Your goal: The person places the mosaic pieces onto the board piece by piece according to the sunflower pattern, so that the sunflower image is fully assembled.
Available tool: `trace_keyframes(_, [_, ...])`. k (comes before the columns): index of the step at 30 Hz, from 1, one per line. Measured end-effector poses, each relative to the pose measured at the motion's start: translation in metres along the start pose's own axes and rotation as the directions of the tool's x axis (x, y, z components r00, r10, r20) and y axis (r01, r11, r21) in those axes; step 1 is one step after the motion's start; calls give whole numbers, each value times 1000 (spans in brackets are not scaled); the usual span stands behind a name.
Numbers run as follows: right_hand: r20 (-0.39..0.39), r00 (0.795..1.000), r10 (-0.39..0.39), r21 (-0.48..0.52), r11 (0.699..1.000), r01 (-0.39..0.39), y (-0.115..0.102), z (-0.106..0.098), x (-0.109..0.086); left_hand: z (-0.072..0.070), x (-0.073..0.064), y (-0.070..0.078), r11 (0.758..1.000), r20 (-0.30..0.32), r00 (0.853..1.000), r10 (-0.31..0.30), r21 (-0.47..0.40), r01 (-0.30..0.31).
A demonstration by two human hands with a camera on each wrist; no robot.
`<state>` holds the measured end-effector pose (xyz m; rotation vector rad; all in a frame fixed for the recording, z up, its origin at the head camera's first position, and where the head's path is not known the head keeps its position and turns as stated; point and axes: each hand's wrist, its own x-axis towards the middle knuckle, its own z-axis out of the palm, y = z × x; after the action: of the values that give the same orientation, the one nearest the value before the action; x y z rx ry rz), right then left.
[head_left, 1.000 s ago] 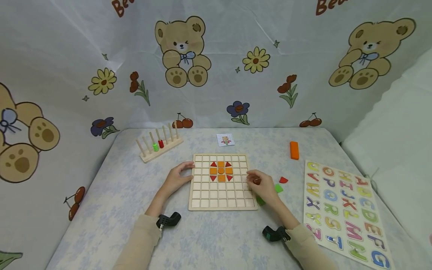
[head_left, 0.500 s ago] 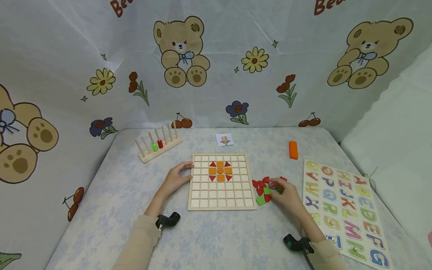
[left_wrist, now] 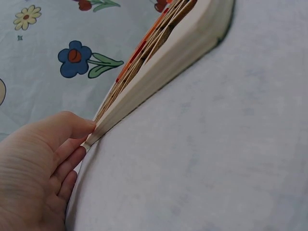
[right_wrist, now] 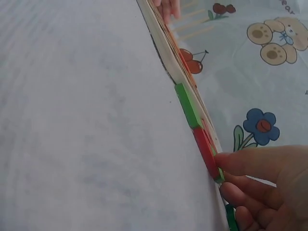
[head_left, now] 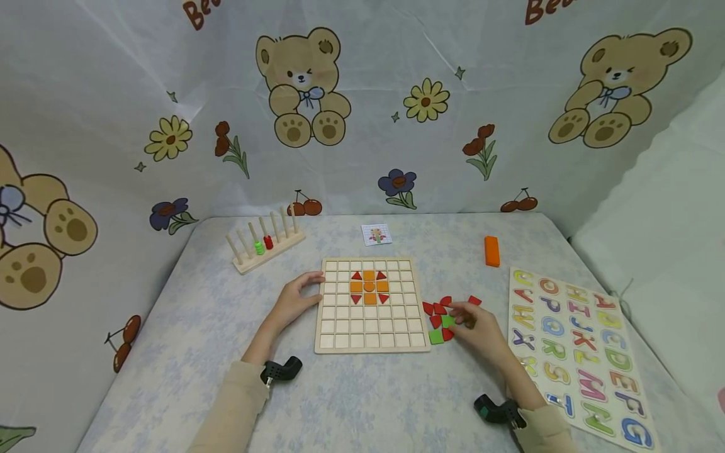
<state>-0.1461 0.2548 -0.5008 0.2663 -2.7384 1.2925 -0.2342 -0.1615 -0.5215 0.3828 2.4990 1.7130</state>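
Note:
A square wooden grid board (head_left: 345, 327) lies mid-table, with an orange cross (head_left: 369, 275) and red triangles (head_left: 355, 300) in its upper middle. My left hand (head_left: 297, 299) touches the board's left edge with thumb and fingertips; in the left wrist view the thumb lies along the rim. To the right of the board is a loose cluster of red tiles (head_left: 436, 321) and green tiles (head_left: 436, 336). Over it is my right hand (head_left: 480, 330), curled fingertips and thumb pinching at a small green tile (right_wrist: 220, 176). A dark green piece (right_wrist: 232, 217) shows beside its lower fingers.
Behind the board lies a pattern card (head_left: 376, 235). A wooden peg rack (head_left: 274, 250) with green and red rings stands at the back left. At the right are an orange block (head_left: 492, 251) and a letter puzzle board (head_left: 572, 352). A patterned cloth hangs behind.
My right hand has moved from the board's right edge out over the tile cluster, uncovering several tiles, and has stayed there for the last half second. My left hand keeps its place.

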Motion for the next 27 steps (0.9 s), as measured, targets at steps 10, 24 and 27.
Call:
trace_keyframes(10, [-78, 997, -17, -36, 999, 14, 8, 1, 3, 0, 0, -1, 1000, 1, 1000, 12, 6, -12])
trace_keyframes(24, [-77, 997, -21, -45, 999, 18, 8, 1, 3, -1, -2, 2, 1000, 5, 1000, 20, -12, -20])
trace_keyframes(27, [-69, 998, 13, -39, 999, -16, 1, 1, 4, -1, -5, 12, 1000, 11, 1000, 19, -12, -19])
